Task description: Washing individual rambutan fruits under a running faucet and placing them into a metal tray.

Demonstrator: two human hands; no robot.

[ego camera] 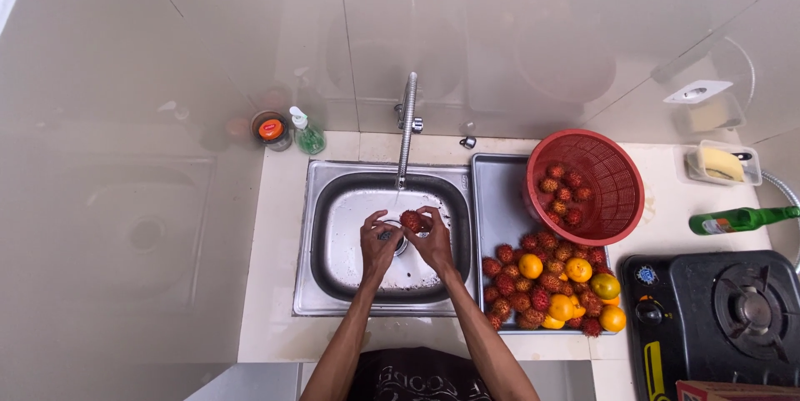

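Left hand [379, 243] and right hand [432, 238] together grip one rambutan [411, 220] over the sink [333, 201], below the faucet [407, 126].

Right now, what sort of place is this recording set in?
Most likely a small home kitchen: a steel sink with a running tap, a gas stove beside it, and both hands holding a rambutan over the basin.
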